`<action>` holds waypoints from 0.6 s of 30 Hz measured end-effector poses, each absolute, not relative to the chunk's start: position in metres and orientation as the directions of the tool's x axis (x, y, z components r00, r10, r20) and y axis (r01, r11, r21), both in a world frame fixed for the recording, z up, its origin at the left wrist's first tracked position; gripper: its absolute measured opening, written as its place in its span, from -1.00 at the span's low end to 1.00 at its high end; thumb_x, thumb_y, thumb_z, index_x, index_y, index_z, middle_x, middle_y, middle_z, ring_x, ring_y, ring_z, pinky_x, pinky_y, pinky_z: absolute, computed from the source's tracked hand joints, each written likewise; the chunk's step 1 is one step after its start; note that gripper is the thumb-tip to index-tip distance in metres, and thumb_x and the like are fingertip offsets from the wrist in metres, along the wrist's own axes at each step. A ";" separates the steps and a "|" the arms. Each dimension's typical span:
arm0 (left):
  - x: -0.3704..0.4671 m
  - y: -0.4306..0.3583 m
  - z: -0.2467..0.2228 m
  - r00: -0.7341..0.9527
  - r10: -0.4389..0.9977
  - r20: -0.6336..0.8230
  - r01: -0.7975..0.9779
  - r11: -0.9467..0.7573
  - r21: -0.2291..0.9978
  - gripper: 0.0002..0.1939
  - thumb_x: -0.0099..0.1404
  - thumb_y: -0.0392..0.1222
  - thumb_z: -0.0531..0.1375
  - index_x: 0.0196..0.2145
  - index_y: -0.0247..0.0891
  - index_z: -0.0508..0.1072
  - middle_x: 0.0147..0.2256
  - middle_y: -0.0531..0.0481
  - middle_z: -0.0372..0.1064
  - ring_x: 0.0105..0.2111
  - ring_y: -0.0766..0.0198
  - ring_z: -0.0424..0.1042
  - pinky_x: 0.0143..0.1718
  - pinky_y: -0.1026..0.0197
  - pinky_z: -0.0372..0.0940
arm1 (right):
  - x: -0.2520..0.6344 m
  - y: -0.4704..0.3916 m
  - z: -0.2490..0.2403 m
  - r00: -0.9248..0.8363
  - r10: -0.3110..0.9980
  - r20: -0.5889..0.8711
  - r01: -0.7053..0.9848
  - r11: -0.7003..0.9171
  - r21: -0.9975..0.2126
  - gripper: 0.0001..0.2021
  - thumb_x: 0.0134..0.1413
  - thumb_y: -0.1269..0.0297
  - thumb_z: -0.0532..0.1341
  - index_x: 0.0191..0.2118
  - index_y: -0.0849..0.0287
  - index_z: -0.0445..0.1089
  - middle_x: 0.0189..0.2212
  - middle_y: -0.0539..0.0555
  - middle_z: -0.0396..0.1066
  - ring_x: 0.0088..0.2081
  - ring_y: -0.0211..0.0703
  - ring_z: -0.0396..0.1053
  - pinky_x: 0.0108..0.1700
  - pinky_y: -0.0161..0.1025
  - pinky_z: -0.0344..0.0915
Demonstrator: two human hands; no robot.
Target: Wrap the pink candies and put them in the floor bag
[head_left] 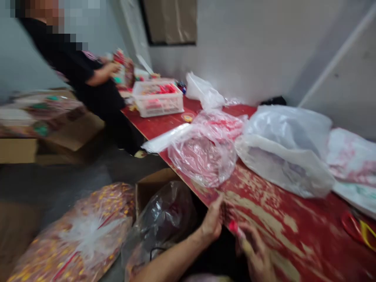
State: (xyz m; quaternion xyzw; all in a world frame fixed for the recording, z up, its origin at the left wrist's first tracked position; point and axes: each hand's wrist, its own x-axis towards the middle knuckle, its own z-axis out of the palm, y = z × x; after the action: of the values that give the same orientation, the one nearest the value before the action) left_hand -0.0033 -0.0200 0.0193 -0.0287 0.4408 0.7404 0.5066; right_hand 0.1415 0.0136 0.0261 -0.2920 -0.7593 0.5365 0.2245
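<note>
My right hand (254, 248) is closed on a small red and whitish item (234, 227) at the near edge of the worn red table (264, 199). Just left of it, my left hand (214, 219) is raised at the table edge, its fingers apart and its palm toward the red item; I make out nothing held in it. Beyond my hands lies a clear plastic bag with pink contents (204, 156). The item is blurred, so its exact kind cannot be made out.
A white crate (160, 103) of red pieces stands farther back, near a person in black (76, 70). White sacks (288, 152) lie on the right, with red and yellow handles (364, 235) nearby. A large filled bag (88, 235) and cardboard boxes (70, 137) are at the left.
</note>
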 end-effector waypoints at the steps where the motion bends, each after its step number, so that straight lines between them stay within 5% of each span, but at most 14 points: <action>1: -0.009 -0.019 0.022 -0.479 0.739 -0.473 -0.770 -0.095 0.631 -0.46 0.18 0.24 0.14 -0.49 -0.39 0.46 -0.62 -0.03 0.37 -0.61 0.36 0.33 -0.47 0.30 0.18 | 0.139 0.023 0.024 -0.741 0.671 -0.007 0.142 0.147 -0.979 -0.67 0.12 -0.05 0.15 -0.10 0.03 0.35 -0.18 0.04 0.48 -0.09 -0.08 0.45 -0.12 -0.25 0.45; 5: -0.027 -0.012 0.023 -0.431 0.770 -0.471 -0.770 -0.042 0.636 -0.49 0.18 0.22 0.15 -0.45 -0.39 0.46 -0.55 -0.07 0.44 -0.56 0.32 0.37 -0.43 0.28 0.21 | 0.129 0.044 0.022 -0.694 0.717 -0.071 0.108 0.007 -0.994 -0.71 0.06 0.09 0.25 -0.13 0.08 0.35 -0.20 0.04 0.47 -0.18 -0.18 0.46 -0.13 -0.33 0.42; 9: -0.026 -0.002 0.019 -0.385 0.786 -0.484 -0.762 0.025 0.647 -0.45 0.16 0.26 0.13 -0.45 -0.38 0.45 -0.56 -0.05 0.42 -0.56 0.33 0.36 -0.41 0.26 0.20 | 0.122 0.045 0.021 -0.727 0.681 0.084 0.125 0.251 -0.960 -0.82 0.10 0.26 0.19 -0.14 0.06 0.35 -0.20 0.04 0.44 -0.17 -0.21 0.45 -0.18 -0.37 0.41; 13: -0.013 0.008 0.013 -0.334 0.779 -0.531 -0.723 0.150 0.674 -0.36 0.09 0.38 0.09 -0.49 -0.37 0.46 -0.59 -0.03 0.38 -0.56 0.35 0.32 -0.42 0.29 0.15 | 0.123 0.046 0.019 -0.850 0.462 0.253 0.054 0.554 -0.830 -0.74 0.12 0.41 0.11 -0.07 0.02 0.30 -0.18 0.04 0.44 -0.13 -0.20 0.44 -0.07 -0.33 0.40; 18: 0.008 0.000 0.006 -0.194 0.815 -0.547 -0.643 0.315 0.698 -0.20 0.04 0.53 -0.05 -0.55 -0.35 0.47 -0.61 -0.04 0.33 -0.55 0.33 0.29 -0.41 0.27 0.11 | 0.142 0.051 0.004 -0.933 0.252 0.256 -0.023 0.669 -0.743 -0.71 0.17 0.32 0.15 0.02 -0.01 0.23 -0.20 0.03 0.50 -0.19 -0.21 0.50 -0.16 -0.42 0.43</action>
State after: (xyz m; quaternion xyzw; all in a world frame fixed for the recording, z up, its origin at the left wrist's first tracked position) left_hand 0.0077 0.0002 0.0061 0.0838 0.5113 0.5792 0.6293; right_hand 0.1420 0.0509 0.0043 -0.0639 -0.8973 0.4018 0.1713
